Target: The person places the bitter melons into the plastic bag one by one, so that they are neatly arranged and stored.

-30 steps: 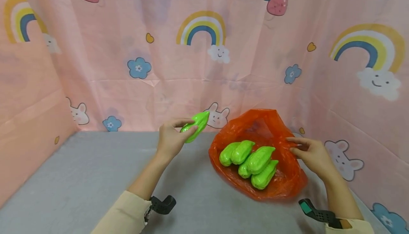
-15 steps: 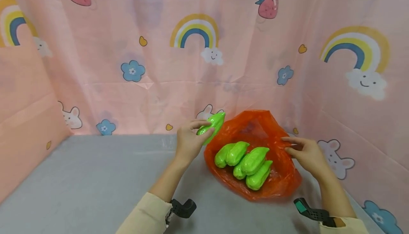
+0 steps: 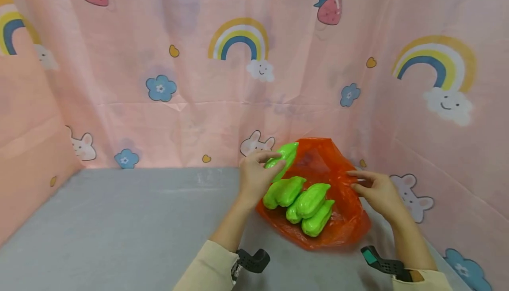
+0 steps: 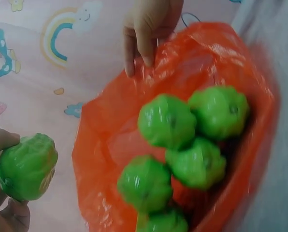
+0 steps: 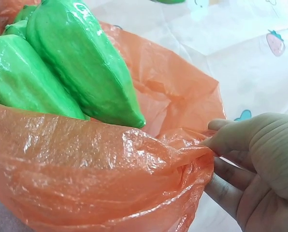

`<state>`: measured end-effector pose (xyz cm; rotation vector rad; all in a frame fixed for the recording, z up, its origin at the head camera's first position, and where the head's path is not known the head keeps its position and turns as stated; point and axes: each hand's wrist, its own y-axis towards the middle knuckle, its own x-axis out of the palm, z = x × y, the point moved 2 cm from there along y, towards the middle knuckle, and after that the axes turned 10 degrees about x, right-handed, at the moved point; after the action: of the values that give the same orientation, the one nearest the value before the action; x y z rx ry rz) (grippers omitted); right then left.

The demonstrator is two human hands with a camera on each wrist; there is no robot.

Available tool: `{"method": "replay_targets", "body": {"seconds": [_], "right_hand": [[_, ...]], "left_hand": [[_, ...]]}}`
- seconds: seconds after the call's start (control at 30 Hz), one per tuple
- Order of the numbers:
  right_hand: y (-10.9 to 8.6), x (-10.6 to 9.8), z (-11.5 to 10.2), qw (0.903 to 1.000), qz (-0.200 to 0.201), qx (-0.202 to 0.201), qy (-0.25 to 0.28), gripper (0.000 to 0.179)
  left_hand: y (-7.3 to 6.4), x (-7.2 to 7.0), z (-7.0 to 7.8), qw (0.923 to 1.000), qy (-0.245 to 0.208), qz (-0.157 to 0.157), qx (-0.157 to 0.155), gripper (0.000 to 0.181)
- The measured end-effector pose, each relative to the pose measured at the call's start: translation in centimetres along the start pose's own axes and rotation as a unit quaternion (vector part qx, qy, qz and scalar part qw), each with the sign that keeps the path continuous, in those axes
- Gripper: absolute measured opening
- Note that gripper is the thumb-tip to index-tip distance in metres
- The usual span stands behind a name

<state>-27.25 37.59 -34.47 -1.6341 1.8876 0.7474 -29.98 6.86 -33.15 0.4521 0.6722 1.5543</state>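
Note:
My left hand (image 3: 256, 178) holds a glossy, ridged green gourd (image 3: 287, 158) with a pointed tip, pinched between thumb and fingers. In the head view it overlaps the back left edge of an open orange-red plastic bag (image 3: 346, 231). Several similar green gourds (image 3: 314, 200) lie together inside the bag, tips toward the back right. At the bag's right rim, my right hand (image 3: 377, 194) pinches the thin plastic; the right wrist view shows the film bunched at the thumb (image 5: 226, 140). The left wrist view has the held gourd (image 4: 28, 166) off to one side of the bag.
The bag stands on a grey table (image 3: 119, 220), toward its right side. A pink curtain (image 3: 191, 127) printed with rainbows, rabbits and flowers closes off the back and both sides. Black cuff-mounted devices (image 3: 254, 261) stick out at both wrists.
My left hand has carried the held gourd rightward, from beside the bag to its back left edge. My right hand keeps its grip on the rim. The head view has shifted slightly.

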Motion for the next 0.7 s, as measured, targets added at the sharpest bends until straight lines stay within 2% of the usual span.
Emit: {"method": "replay_targets", "body": {"seconds": [0.17,0.27,0.57,0.7], "right_hand": [[0.2,0.4,-0.1,1.0,0.0,-0.005,-0.002,0.038],[0.2,0.5,-0.1,0.9999,0.003,-0.008,-0.006,0.037],[0.1,0.5,-0.6,0.9999,0.007,-0.009,-0.002,0.037],[-0.1,0.3,-0.4,0.9999,0.007,-0.005,-0.006,0.037]], "left_hand": [[-0.1,1.7,0.1,0.9987,-0.03,-0.003,-0.041,0.02],[-0.3,2.8,0.2,0.998,-0.035,-0.002,-0.052,0.02],[-1.2,3.9,0.0,0.9992,0.005,-0.013,-0.038,0.019],[-1.7,4.7,-0.2,0.9985,0.032,-0.028,-0.034,0.018]]}}
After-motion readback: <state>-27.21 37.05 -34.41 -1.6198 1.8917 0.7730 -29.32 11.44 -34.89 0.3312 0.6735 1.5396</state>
